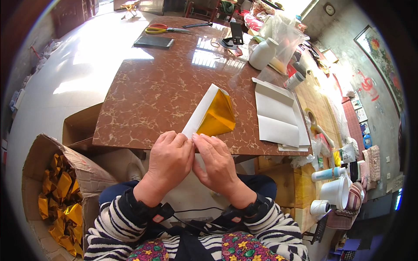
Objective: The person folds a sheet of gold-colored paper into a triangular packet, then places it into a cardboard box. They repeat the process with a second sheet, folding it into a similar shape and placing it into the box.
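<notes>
A sheet of gold foil paper with a white back (218,114), partly folded, lies over the near edge of the brown marble-patterned table (147,94). My left hand (171,163) pinches its near end where the white strip narrows. Close against it, my right hand (215,163) grips the same end with thumb and fingers. The gold side faces up to the right of the white strip and shows creases. More white sheets (277,112), creased and stacked, rest at the table's right edge. The paper's tip between my fingers is hidden.
Folded gold paper pieces (63,195) fill a cardboard box (94,173) at lower left. On the far part of the table are scissors (165,29), a dark flat device (153,42), a phone on a stand (236,33) and a white bottle (263,53). Tape (311,118) lies at right.
</notes>
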`<action>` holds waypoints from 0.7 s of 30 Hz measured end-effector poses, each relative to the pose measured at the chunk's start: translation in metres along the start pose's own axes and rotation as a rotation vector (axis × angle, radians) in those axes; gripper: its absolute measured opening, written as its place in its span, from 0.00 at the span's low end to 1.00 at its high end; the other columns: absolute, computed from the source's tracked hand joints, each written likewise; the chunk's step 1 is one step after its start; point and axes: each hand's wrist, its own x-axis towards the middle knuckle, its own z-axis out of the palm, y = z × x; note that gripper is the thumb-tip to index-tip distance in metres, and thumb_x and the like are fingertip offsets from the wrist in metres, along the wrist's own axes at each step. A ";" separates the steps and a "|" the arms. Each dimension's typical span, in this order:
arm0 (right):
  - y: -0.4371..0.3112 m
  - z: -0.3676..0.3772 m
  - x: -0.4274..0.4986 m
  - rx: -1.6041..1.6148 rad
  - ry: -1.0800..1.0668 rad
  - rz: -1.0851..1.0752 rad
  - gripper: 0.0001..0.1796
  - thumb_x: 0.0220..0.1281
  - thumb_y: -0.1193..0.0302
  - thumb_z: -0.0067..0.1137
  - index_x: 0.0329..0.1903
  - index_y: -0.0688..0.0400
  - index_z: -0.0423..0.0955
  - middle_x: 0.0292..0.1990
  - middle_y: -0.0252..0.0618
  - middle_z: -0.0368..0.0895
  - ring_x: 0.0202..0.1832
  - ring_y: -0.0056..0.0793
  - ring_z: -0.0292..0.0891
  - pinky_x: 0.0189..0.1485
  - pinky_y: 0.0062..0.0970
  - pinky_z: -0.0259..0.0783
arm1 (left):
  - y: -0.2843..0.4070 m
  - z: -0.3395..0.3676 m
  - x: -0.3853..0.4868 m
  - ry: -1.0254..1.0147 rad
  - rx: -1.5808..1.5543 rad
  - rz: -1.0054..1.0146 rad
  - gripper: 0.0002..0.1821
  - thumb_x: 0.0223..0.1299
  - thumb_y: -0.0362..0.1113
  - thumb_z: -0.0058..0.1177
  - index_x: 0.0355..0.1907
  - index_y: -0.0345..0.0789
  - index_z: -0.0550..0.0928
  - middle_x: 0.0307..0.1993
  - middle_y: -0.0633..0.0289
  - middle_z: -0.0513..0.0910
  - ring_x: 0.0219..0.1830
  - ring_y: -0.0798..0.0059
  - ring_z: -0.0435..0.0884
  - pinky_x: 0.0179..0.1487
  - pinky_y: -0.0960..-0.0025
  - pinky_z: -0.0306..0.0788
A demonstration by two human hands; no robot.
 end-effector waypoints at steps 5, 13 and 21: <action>-0.003 0.004 0.007 0.001 -0.022 0.060 0.31 0.54 0.72 0.73 0.62 0.64 0.77 0.56 0.46 0.80 0.57 0.48 0.78 0.63 0.44 0.73 | -0.004 -0.006 0.002 0.060 -0.148 -0.053 0.03 0.60 0.32 0.61 0.33 0.35 0.85 0.33 0.60 0.84 0.39 0.60 0.82 0.49 0.59 0.76; 0.019 -0.016 -0.011 0.007 0.010 0.000 0.15 0.56 0.76 0.71 0.48 0.58 0.83 0.44 0.41 0.81 0.51 0.43 0.80 0.62 0.44 0.74 | -0.010 -0.014 0.007 0.154 -0.166 -0.128 0.16 0.60 0.28 0.62 0.51 0.32 0.85 0.47 0.55 0.85 0.47 0.56 0.83 0.56 0.57 0.77; 0.058 -0.059 -0.028 0.145 -0.052 0.081 0.13 0.55 0.83 0.68 0.42 0.57 0.78 0.44 0.41 0.83 0.52 0.45 0.81 0.64 0.44 0.74 | -0.013 -0.009 0.007 0.030 -0.075 -0.139 0.39 0.63 0.36 0.66 0.75 0.31 0.68 0.70 0.48 0.75 0.69 0.50 0.73 0.72 0.55 0.68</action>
